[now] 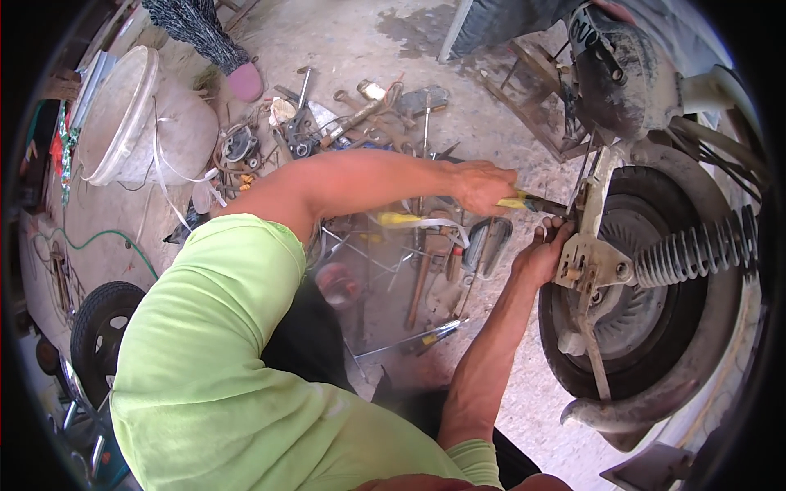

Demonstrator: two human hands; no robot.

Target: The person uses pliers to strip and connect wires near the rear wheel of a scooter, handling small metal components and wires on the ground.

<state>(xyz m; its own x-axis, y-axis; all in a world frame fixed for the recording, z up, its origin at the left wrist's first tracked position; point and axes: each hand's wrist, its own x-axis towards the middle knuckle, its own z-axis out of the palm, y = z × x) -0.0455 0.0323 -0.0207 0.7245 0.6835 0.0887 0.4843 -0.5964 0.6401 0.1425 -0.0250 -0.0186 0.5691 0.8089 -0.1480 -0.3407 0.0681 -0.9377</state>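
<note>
My left hand [483, 186] grips a yellow-handled tool [517, 200], apparently pliers, whose dark jaws reach toward the metal arm [606, 176] beside the vehicle's wheel. My right hand [544, 254] is just below those jaws, fingers curled at the arm next to a metal bracket [589, 258]; what they grip is hidden. Behind the bracket is the black-tyred wheel [671, 327], and a coil-spring shock absorber [688, 250] runs rightward from it.
Scattered tools [417, 295] and metal parts cover the concrete floor under my arms. A large white bucket [115, 114] stands upper left, near a bristle brush [205, 41]. A spare wheel [102, 335] and green hose [115, 233] lie left. A metal stand [532, 114] sits behind the vehicle.
</note>
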